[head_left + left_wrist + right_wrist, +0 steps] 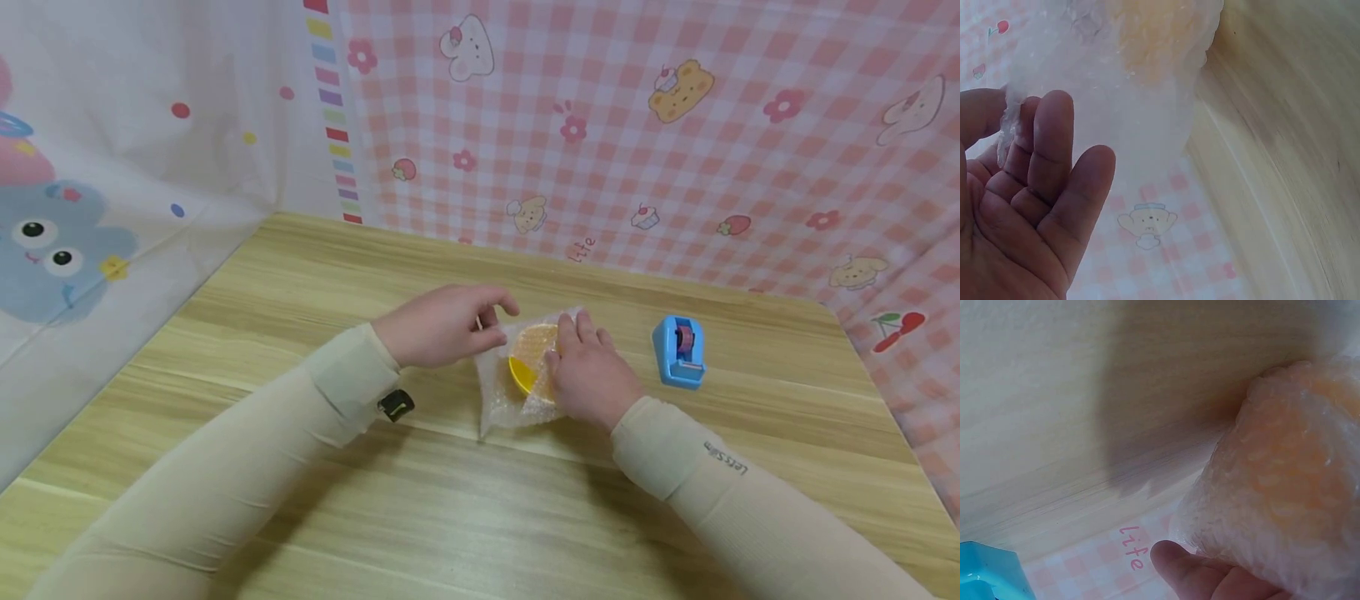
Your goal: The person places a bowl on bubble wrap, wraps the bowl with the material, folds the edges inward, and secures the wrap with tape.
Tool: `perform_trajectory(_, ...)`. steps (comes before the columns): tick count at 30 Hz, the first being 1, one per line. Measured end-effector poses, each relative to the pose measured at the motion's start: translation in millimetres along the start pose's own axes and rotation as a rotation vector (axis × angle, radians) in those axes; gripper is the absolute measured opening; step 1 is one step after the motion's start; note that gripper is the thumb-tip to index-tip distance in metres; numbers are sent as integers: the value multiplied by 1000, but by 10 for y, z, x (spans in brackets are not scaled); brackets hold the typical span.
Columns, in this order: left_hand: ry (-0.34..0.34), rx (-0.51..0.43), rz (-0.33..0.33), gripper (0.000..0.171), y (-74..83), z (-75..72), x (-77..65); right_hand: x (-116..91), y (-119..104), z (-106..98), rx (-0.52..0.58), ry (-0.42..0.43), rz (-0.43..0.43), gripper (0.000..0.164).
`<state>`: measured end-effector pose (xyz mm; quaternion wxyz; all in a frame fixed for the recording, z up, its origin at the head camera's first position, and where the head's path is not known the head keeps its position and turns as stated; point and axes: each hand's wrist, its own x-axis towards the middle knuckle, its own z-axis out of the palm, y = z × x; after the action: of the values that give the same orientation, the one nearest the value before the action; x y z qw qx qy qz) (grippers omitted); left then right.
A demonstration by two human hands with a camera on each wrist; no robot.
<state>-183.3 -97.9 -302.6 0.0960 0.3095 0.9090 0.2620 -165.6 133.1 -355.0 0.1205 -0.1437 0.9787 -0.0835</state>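
Clear bubble wrap (498, 400) lies around a round yellow dish (522, 375), whose bare yellow edge shows at the wrap's opening. My left hand (450, 327) is at the wrap's left side. In the left wrist view, the thumb and fingers (1054, 134) of that hand pinch a thin edge of the bubble wrap. From the right, my right hand (596, 371) presses on the wrapped dish with its fingers laid out over the wrap. One fingertip (1169, 553) shows past the wrap's edge in the right wrist view, and the palm is hidden behind the wrap.
A blue tape dispenser (678, 354) with a pink roll stands on the wooden table (465, 517), right of my right hand. Near my left wrist is a small black object (396, 406). A pink checked cloth (615, 175) hangs behind the table, and a white printed cloth (225, 125) hangs at the left.
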Motion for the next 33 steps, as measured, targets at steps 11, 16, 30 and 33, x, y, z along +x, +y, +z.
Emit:
perform_trajectory(11,47,-48,37,34,77,58,68,-5,-4,-10,8,-4,0,69)
perform_trajectory(16,46,-60,45,32,127,78,101,-3,-1,-8,2,-2,-2,69)
perform_trajectory(30,70,-105,95,30,189,192,225,-8,14,6,-51,36,-52,67)
perform_trajectory(33,81,-106,95,29,198,221,255,-10,22,8,-49,48,-57,66)
